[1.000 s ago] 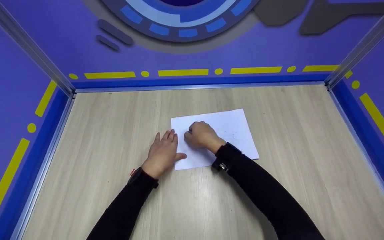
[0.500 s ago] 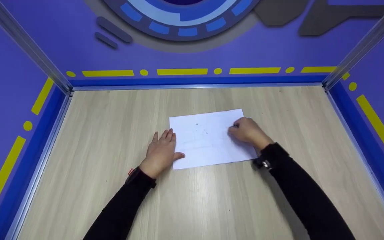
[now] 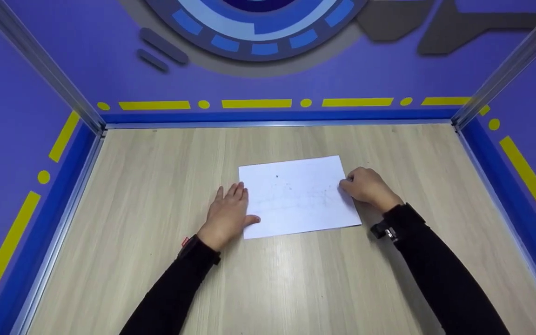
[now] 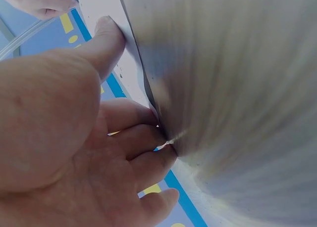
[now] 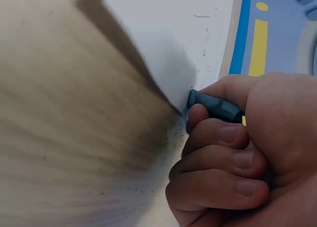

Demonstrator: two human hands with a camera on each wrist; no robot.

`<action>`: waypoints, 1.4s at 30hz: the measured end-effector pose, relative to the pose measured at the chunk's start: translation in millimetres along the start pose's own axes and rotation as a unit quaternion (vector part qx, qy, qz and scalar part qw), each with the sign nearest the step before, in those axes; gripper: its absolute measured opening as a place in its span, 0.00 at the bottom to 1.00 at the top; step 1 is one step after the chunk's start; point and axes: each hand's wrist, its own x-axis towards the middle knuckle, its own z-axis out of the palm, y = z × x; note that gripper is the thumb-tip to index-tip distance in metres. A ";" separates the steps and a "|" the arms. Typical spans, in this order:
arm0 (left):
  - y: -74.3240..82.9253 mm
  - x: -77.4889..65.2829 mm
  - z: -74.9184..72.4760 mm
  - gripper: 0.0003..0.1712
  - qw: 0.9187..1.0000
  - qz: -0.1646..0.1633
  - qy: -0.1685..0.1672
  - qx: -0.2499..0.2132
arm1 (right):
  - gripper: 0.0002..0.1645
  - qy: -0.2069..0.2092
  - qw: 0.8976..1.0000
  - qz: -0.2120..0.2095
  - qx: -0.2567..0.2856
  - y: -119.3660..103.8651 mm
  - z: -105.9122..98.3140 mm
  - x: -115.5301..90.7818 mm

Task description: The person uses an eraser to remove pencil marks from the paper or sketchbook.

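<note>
A white sheet of paper [image 3: 296,211] lies on the wooden table, with faint grey streaks and dark crumbs on it. My left hand [image 3: 225,213] lies spread at its left edge, the thumb reaching over the sheet. In the left wrist view the fingers [image 4: 138,138] meet the paper's edge. At the right edge of the sheet, my right hand [image 3: 369,190] pinches a small dark grey-green eraser [image 5: 218,107] between thumb and index finger. The other fingers are curled into the palm. One end of the eraser is right at the paper's border.
Wood-grain table [image 3: 179,158] surrounds the sheet. Blue-purple panels [image 3: 268,83] with yellow markings stand behind and on both sides, joined by metal corner posts [image 3: 49,70]. Small dark crumbs also lie on the table near the right hand in the right wrist view.
My right hand has swept from the left part of the sheet across to its right edge, keeping its pinch. The left hand stays in place at the left edge.
</note>
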 end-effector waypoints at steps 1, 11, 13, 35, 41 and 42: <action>0.6 0.1 0.0 0.55 1.000 0.001 0.000 0.000 | 0.25 0.001 1.000 0.001 -0.001 -0.7 0.4 -0.4; 1.3 0.8 0.7 0.56 1.000 0.001 0.003 -0.007 | 0.22 0.005 0.999 -0.036 0.020 -44.2 25.9 1.0; 0.6 1.2 1.4 0.56 1.000 0.000 0.002 -0.007 | 0.24 0.001 0.998 -0.053 0.019 -64.7 34.8 3.6; 0.0 0.8 2.1 0.57 1.000 0.011 0.015 0.008 | 0.22 -0.024 0.997 -0.070 0.003 -126.0 53.9 36.5; -0.5 0.4 2.0 0.56 1.000 0.001 0.003 0.002 | 0.23 -0.028 0.999 -0.020 0.023 -63.6 17.2 41.1; -0.7 0.5 2.2 0.56 1.000 0.001 0.003 0.001 | 0.24 -0.031 0.999 -0.007 0.027 -55.1 12.3 41.0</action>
